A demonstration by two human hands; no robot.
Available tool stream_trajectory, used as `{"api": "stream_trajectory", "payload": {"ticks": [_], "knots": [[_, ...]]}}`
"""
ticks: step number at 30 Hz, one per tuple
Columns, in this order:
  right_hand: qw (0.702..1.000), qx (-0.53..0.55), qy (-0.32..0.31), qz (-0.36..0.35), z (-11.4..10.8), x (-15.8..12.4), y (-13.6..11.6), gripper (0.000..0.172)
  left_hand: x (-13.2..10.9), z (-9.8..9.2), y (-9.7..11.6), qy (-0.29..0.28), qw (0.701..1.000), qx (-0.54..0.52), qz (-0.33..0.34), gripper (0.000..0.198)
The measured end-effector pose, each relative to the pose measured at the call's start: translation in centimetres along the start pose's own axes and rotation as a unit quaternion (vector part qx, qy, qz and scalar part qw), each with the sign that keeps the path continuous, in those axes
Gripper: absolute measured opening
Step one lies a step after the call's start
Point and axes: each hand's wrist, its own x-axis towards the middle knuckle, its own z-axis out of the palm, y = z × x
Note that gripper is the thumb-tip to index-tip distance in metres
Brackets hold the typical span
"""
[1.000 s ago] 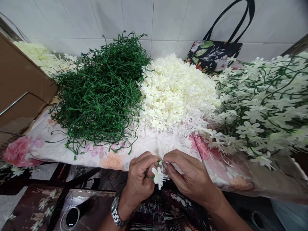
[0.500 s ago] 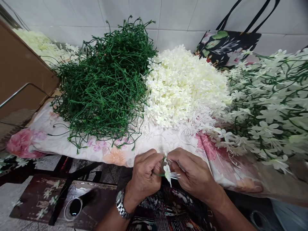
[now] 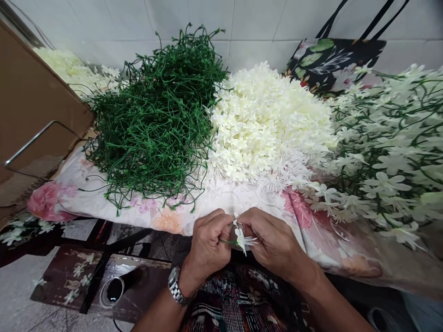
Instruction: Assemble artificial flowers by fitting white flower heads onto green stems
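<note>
My left hand [image 3: 212,240] is closed around a thin green artificial stem [image 3: 228,242], whose end pokes out toward the middle. A white artificial flower [image 3: 241,237] with long white stamens sits on that stem between my hands. My right hand [image 3: 273,240] pinches at a small white blossom [image 3: 236,218] just above, its fingertips almost meeting those of my left. Behind my hands lie a tangled heap of green stems [image 3: 155,120] at left and a mound of loose cream-white blossoms [image 3: 266,124] in the centre. White stamen pieces [image 3: 287,168] spill along the mound's front.
Flowered stems [image 3: 391,152] are heaped at the right. A floral cloth [image 3: 221,196] covers the table. A cardboard box [image 3: 38,101] stands at left, a black floral bag [image 3: 332,64] at the wall. Below left, a clear cup [image 3: 111,292] rests on a brown stool [image 3: 138,281].
The view has shifted slightly. My hands stay close together, and a small white blossom now shows more plainly between my fingertips above the hanging flower.
</note>
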Motion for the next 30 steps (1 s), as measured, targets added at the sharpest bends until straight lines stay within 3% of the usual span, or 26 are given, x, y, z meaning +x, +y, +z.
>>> {"api": "stream_trajectory", "payload": {"ticks": [6, 11, 18, 30], "knots": [[1.000, 0.014, 0.007, 0.009, -0.7, 0.5, -0.8, 0.012, 0.3, -0.9, 0.8, 0.016, 0.991, -0.117, -0.055, 0.016], [0.999, 0.039, 0.004, 0.012, -1.4, 0.9, -1.6, 0.011, 0.2, -1.5, 1.1, 0.014, 0.981, -0.175, -0.084, 0.019], [0.998, 0.020, 0.054, 0.014, -1.3, 0.7, -2.2, 0.014, -0.1, -1.8, 1.2, 0.031, 0.978, -0.182, -0.097, 0.017], [0.997, 0.042, 0.062, 0.003, -0.4, 1.2, -2.2, 0.014, 0.0, -1.9, 1.4, 0.021, 0.981, -0.167, -0.099, 0.017]]}}
